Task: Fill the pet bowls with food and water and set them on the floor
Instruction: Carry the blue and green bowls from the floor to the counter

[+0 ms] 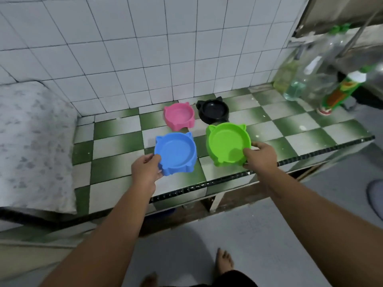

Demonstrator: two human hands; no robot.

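Feet [224, 261], bare, nearest on the grey floor [259, 235]. Farther in, both forearms stretched out toward the green-and-white checkered counter [116, 146]. Left hand [145, 168] curled round the near left rim of the blue bowl [176, 152], thumb on top of the rim, fingers down its side. Right hand [260, 156] pinching the near right rim of the green bowl [227, 141], thumb laid just inside the rim, fingers underneath. Both bowls cat-eared, side by side close to the counter's front edge, blue on the left, green on the right, a strip of tile between them. Green bowl either flat on the counter or a little raised: impossible to tell. Beyond these, pink bowl [179, 116] behind the blue one and black bowl [213, 110] just to its right, behind the green one, very close to the green bowl's far rim. Far right on the counter, a cluster of clear bottles [296, 83], blurred, with a green-labelled bottle [339, 92] beside them. On the left, a pale speckled slab [31, 141] next to the counter. At the back, white tiled wall [124, 48].
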